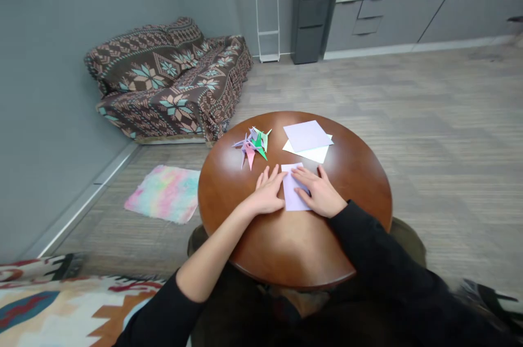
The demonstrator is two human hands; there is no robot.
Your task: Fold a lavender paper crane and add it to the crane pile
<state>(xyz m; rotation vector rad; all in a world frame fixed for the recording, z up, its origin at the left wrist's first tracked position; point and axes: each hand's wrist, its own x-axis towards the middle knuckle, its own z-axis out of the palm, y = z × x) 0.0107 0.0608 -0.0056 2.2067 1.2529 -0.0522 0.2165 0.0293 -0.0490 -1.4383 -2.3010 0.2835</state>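
Note:
A folded sheet of light purple paper [293, 197] lies flat on the round brown table [294, 249]. My right hand [321, 192] rests on its right side, fingers spread across the paper. At the left edge of the sheet, my left hand [268, 193] lies with its fingers stretched out, the thumb touching the paper's edge. Beyond my left hand sits a cluster of folded paper cranes [250, 152] in pink, green and purple. Farther back lies a stack of flat paper sheets, a purple sheet [308, 135] on top of a white sheet [314, 155].
Behind the table on the left is a sofa [175, 80] under a patterned cover. A pastel fluffy mat [163, 194] lies on the floor left of the table. A grey fridge [311, 9] and kitchen cabinets [392, 20] stand along the far wall.

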